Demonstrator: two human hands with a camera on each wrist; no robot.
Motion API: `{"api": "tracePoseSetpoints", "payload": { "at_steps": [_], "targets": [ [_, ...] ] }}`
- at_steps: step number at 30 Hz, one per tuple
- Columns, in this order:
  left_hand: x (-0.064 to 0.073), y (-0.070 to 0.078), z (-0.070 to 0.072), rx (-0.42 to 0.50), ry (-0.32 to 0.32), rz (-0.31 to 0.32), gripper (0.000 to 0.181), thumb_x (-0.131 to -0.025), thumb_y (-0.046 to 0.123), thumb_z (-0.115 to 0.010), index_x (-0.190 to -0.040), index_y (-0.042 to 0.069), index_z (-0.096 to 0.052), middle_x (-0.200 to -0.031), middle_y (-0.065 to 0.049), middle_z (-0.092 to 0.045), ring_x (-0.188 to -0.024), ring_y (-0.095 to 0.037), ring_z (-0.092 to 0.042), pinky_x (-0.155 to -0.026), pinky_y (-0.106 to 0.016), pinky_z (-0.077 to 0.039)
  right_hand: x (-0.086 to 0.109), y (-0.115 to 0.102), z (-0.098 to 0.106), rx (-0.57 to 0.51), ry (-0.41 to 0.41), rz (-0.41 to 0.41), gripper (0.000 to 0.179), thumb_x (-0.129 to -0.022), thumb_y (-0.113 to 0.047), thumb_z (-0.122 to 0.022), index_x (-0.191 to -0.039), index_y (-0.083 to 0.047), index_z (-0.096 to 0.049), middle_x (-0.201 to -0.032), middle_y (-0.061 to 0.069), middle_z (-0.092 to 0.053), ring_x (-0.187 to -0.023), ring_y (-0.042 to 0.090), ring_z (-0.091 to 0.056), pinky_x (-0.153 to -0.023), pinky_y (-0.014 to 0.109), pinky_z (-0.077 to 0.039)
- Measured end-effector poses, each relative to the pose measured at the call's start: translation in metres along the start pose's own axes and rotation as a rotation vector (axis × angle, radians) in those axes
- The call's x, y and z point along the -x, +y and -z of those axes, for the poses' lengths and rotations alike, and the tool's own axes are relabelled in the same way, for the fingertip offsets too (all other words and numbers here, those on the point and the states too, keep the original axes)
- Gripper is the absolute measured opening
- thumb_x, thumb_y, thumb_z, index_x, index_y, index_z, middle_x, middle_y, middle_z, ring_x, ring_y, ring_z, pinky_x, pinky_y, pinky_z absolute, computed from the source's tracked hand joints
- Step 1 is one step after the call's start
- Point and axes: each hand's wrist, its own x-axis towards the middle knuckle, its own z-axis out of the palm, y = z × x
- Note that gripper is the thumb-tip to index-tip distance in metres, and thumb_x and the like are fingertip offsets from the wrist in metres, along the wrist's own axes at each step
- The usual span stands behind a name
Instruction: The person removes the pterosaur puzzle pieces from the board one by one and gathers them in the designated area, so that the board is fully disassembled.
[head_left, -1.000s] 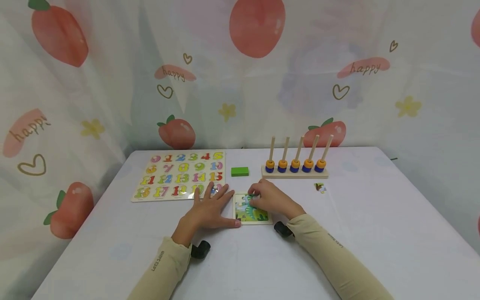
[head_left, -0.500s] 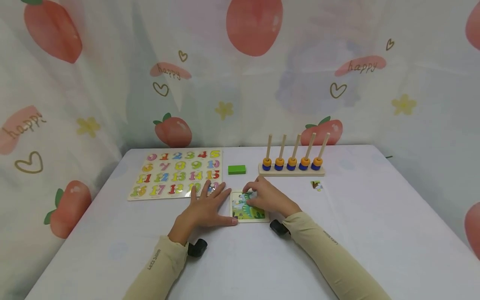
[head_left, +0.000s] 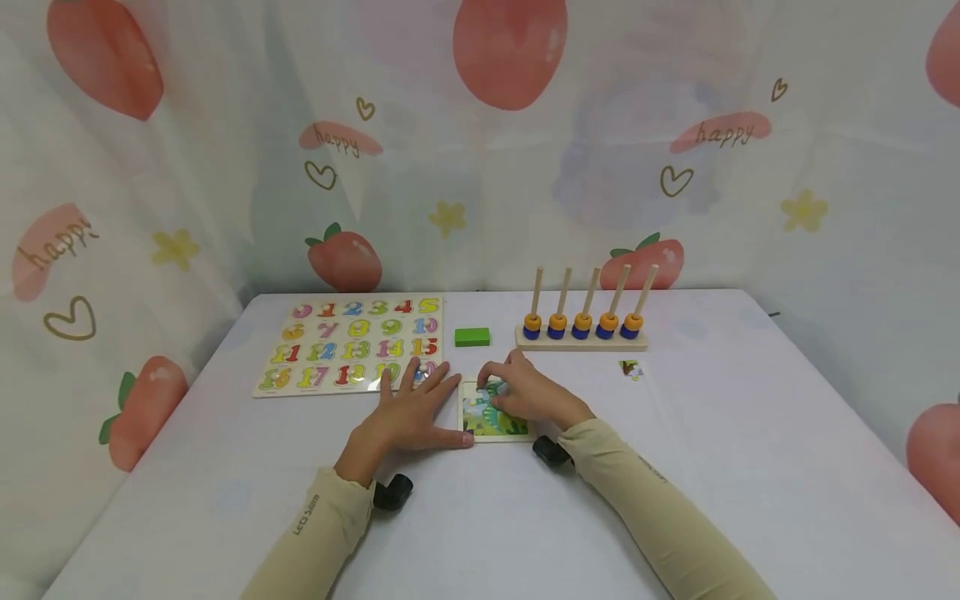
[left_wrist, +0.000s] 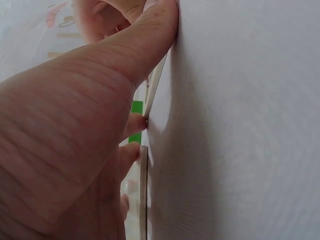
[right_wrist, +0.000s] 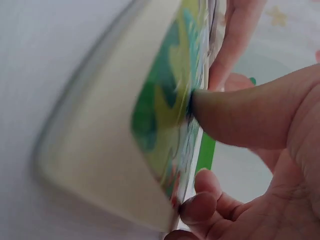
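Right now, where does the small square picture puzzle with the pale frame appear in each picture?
Head: just below centre, the small square picture puzzle with the pale frame lies between the left hand and right hand.
Left wrist: only its thin edge shows, just above centre.
Right wrist: close and slanted, mostly in the left half.
Shared landmark: the green rectangular block.

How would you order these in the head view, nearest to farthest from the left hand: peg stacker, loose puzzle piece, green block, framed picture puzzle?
1. Framed picture puzzle: touching the left hand, on its right.
2. Green block: ahead and slightly right.
3. Peg stacker: farther right, toward the back.
4. Loose puzzle piece: farthest right, in front of the stacker's right end.
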Motion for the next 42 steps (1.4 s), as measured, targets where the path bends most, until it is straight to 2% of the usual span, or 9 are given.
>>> {"api": "tracePoseSetpoints", "payload": {
  "at_steps": [6, 12, 18, 20, 25, 29, 34, 38, 42],
  "targets": [
    [-0.002, 0.001, -0.001, -0.009, -0.002, 0.008, 0.106, -0.085, 0.077, -0.074, -0.170, 0.027, -0.034, -0.179, -0.001, -0.019, -0.163, -0.043, 0.005, -0.121, -0.074, 0.010, 0.000, -0.004, 0.002, -0.019, -0.028, -0.019, 0.031, -0.099, -0.001, -0.070, -0.126, -0.017, -0.069, -0.109, 0.014, -0.044, -0.097, 0.028, -0.047, -0.086, 0.044, -0.045],
    [0.000, 0.002, 0.001, 0.002, -0.009, 0.009, 0.107, -0.085, 0.076, -0.075, -0.170, 0.026, -0.034, -0.179, -0.002, -0.019, -0.163, -0.043, 0.007, -0.121, -0.073, 0.011, 0.002, -0.004, 0.002, -0.035, -0.006, 0.008, 0.035, -0.095, 0.005, -0.070, -0.122, -0.017, -0.065, -0.109, 0.013, -0.043, -0.098, 0.029, -0.046, -0.087, 0.046, -0.045],
    [0.000, -0.001, -0.002, 0.006, 0.008, -0.003, 0.107, -0.085, 0.075, -0.075, -0.170, 0.025, -0.034, -0.179, -0.003, -0.019, -0.163, -0.044, 0.006, -0.121, -0.073, 0.011, 0.002, -0.003, 0.003, -0.039, 0.068, 0.078, 0.042, -0.093, 0.014, -0.058, -0.122, -0.012, -0.074, -0.121, 0.012, -0.067, -0.104, 0.025, -0.057, -0.096, 0.048, -0.051],
    [0.000, -0.001, -0.002, 0.003, 0.014, -0.006, 0.107, -0.085, 0.075, -0.075, -0.170, 0.025, -0.035, -0.179, -0.003, -0.019, -0.163, -0.044, 0.006, -0.121, -0.074, 0.011, 0.002, -0.001, 0.004, -0.060, 0.095, 0.084, 0.042, -0.095, 0.013, -0.055, -0.123, -0.010, -0.076, -0.124, 0.009, -0.070, -0.101, 0.023, -0.058, -0.095, 0.046, -0.052],
    [-0.002, 0.000, -0.001, -0.002, 0.011, -0.005, 0.107, -0.084, 0.076, -0.075, -0.170, 0.027, -0.035, -0.179, -0.001, -0.019, -0.163, -0.043, 0.006, -0.121, -0.074, 0.012, 0.002, 0.002, 0.004, -0.115, 0.133, 0.062, 0.035, -0.101, 0.005, -0.061, -0.132, -0.008, -0.073, -0.106, 0.005, -0.070, -0.088, 0.019, -0.058, -0.083, 0.040, -0.053],
    [-0.002, 0.001, 0.001, -0.007, 0.011, -0.005, 0.107, -0.084, 0.076, -0.075, -0.170, 0.027, -0.035, -0.179, -0.001, -0.019, -0.163, -0.043, 0.006, -0.121, -0.074, 0.011, 0.003, 0.004, 0.009, -0.194, 0.165, 0.034, 0.024, -0.101, -0.001, -0.069, -0.125, -0.002, -0.068, -0.093, 0.004, -0.066, -0.081, 0.018, -0.061, -0.075, 0.036, -0.054],
    [0.000, 0.003, 0.003, 0.005, 0.011, -0.004, 0.107, -0.083, 0.074, -0.077, -0.170, 0.027, -0.036, -0.179, -0.001, -0.019, -0.163, -0.043, 0.006, -0.121, -0.073, 0.011, 0.010, 0.009, 0.020, -0.278, 0.220, -0.026, 0.015, -0.100, -0.003, -0.070, -0.113, -0.001, -0.064, -0.093, 0.006, -0.067, -0.081, 0.020, -0.062, -0.074, 0.033, -0.055],
    [0.001, 0.004, 0.002, 0.020, 0.004, 0.002, 0.107, -0.083, 0.074, -0.077, -0.170, 0.027, -0.035, -0.179, -0.001, -0.019, -0.163, -0.042, 0.007, -0.122, -0.072, 0.012, 0.017, 0.016, 0.028, -0.273, 0.285, -0.015, 0.012, -0.100, -0.003, -0.071, -0.110, 0.000, -0.066, -0.093, 0.007, -0.068, -0.085, 0.021, -0.063, -0.076, 0.035, -0.054],
    [0.002, 0.003, 0.001, 0.027, 0.003, 0.007, 0.107, -0.083, 0.074, -0.077, -0.170, 0.027, -0.035, -0.179, 0.000, -0.019, -0.163, -0.042, 0.008, -0.122, -0.071, 0.012, 0.025, 0.025, 0.036, -0.251, 0.317, 0.000, 0.012, -0.101, -0.003, -0.071, -0.112, 0.000, -0.069, -0.092, 0.006, -0.069, -0.083, 0.022, -0.063, -0.073, 0.036, -0.054]
  ]
}}
